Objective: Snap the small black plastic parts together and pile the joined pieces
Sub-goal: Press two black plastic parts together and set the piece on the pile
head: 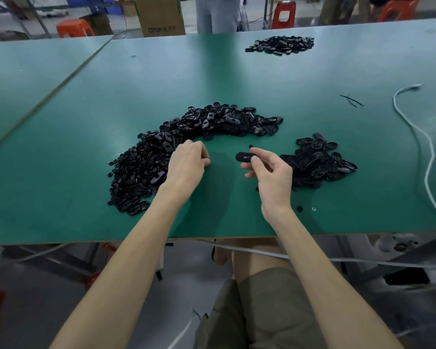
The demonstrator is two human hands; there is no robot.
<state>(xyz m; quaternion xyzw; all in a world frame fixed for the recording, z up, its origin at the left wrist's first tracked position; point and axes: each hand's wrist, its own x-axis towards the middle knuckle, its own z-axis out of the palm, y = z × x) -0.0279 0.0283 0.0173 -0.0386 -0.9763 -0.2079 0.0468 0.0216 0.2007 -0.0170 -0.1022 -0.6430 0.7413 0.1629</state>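
Note:
A big curved heap of small black plastic parts lies on the green table, from the middle round to the left. A smaller pile of black pieces sits to the right. My right hand pinches one black oval part between thumb and fingers, just left of that pile. My left hand hovers at the inner edge of the big heap with its fingers curled downward; what lies under the fingertips is hidden.
Another pile of black parts lies at the far side of the table. A white cable snakes along the right edge. Black strips lie at the right. A person stands beyond the table. Cardboard boxes and orange stools stand behind.

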